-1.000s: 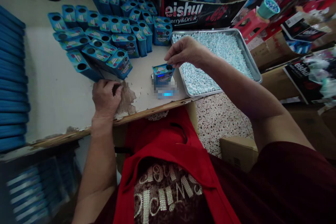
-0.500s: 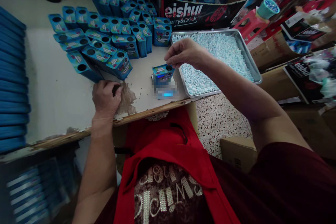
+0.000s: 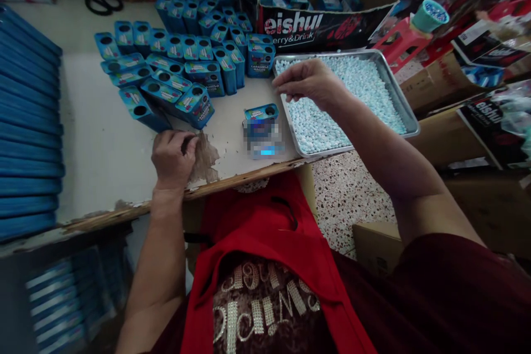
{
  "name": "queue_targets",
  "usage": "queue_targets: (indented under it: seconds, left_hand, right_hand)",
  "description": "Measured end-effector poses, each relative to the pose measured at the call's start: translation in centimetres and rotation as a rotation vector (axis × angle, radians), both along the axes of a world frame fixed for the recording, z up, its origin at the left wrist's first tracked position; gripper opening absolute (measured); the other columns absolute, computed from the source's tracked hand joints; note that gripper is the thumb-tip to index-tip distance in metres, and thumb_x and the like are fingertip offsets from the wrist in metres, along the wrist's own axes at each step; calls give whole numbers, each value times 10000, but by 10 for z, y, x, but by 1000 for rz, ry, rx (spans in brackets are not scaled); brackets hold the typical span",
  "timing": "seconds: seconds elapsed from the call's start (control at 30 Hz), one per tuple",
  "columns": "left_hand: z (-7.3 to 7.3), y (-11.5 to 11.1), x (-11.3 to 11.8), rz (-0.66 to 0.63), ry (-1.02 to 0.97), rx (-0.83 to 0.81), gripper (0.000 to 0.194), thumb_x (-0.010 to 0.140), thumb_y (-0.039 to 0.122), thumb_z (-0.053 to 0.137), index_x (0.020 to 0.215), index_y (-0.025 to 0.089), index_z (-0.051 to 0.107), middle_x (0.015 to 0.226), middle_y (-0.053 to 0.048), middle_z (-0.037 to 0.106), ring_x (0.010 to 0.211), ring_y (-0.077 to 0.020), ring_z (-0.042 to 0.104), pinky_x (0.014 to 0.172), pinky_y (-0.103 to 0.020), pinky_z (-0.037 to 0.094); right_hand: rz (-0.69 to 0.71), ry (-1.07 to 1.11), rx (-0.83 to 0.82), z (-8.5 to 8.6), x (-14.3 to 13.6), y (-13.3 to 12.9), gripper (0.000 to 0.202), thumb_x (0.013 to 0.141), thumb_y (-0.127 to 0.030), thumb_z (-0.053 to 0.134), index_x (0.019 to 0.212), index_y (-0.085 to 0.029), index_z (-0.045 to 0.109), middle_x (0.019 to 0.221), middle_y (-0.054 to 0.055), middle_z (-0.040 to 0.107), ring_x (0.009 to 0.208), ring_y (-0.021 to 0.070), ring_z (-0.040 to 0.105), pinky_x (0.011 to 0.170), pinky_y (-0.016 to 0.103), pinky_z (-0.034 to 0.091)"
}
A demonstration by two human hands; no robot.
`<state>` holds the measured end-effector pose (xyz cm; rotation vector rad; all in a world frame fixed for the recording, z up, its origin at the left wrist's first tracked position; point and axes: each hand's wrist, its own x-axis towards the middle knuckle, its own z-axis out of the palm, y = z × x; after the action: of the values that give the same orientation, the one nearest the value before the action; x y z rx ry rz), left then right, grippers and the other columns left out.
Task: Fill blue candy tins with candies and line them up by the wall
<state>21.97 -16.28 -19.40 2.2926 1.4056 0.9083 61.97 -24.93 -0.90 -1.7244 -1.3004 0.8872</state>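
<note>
My right hand (image 3: pixel 311 78) hovers over the left edge of a metal tray (image 3: pixel 295 141), its fingers loosely stretched and slightly apart; I see nothing in them. Below and left of it, a blue candy box (image 3: pixel 254 112) with a round hole in its top stands on a small scale (image 3: pixel 267 151) with a lit blue display, partly blurred. Pale blue and white candies (image 3: pixel 332 116) fill the tray. My left hand (image 3: pixel 173 155) rests curled on the table by the nearest boxes, with a dark spot between thumb and forefinger that I cannot identify.
Rows of blue candy boxes (image 3: pixel 199 104) stand behind my left hand. A stack of blue packs (image 3: pixel 29 138) lines the left side. Behind the tray is an open carton (image 3: pixel 327 27) holding more boxes. Scissors (image 3: pixel 103 3) lie at the back; a red stool (image 3: pixel 400 44) bears a cup.
My right hand has moved off the box on the scale, up and right to the tray's edge, and its fingers have loosened. My left hand stays in place. The view has shifted slightly.
</note>
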Motion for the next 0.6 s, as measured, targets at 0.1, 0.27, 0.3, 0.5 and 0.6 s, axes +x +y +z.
queue_targets:
  seconds: [0.1, 0.27, 0.3, 0.5, 0.6]
  left_hand:
    - [2, -7, -1, -9, -79, 122, 375, 1122, 593, 668, 1092, 249, 813, 1165, -135, 820, 1192, -376, 715, 1173, -584, 556]
    - [45, -25, 44, -150, -93, 283, 449, 1165, 665, 701, 1267, 249, 834, 1326, -150, 833, 1322, -387, 740, 1300, -607, 539]
    - [60, -30, 62, -198, -54, 311, 485, 1159, 658, 736, 1373, 232, 825, 1437, -169, 813, 1434, -410, 714, 1359, -625, 505]
    - [126, -43, 169, -520, 489, 44, 593, 1157, 325, 819, 1692, 119, 668, 1575, -226, 790, 1496, -397, 752, 1266, -538, 623]
    - [139, -35, 164, -524, 522, 42, 399, 1164, 199, 755, 1563, 181, 745, 1412, -134, 857, 1303, -308, 839, 1033, -402, 695]
  right_hand:
    - [-41, -346, -23, -16, 38, -15, 167, 866, -145, 1039, 980, -220, 943, 882, 37, 859, 946, 275, 828, 960, 437, 693]
    - [4, -699, -123, -68, 73, -39, 311, 935, -279, 1019, 1242, -243, 979, 1299, 150, 916, 1323, 441, 824, 1229, 616, 611]
    - [-8, -721, -72, -79, 74, -42, 343, 984, -320, 970, 1314, -225, 962, 1408, 182, 896, 1417, 461, 791, 1274, 634, 584]
    - [-254, -709, 182, -134, 78, -39, 580, 991, -486, 673, 1465, -203, 849, 1476, 287, 853, 1440, 505, 755, 1283, 678, 564]
    - [-250, -725, 265, -147, 91, -39, 635, 1028, -627, 588, 1458, -227, 831, 1417, 337, 863, 1414, 521, 777, 1296, 633, 554]
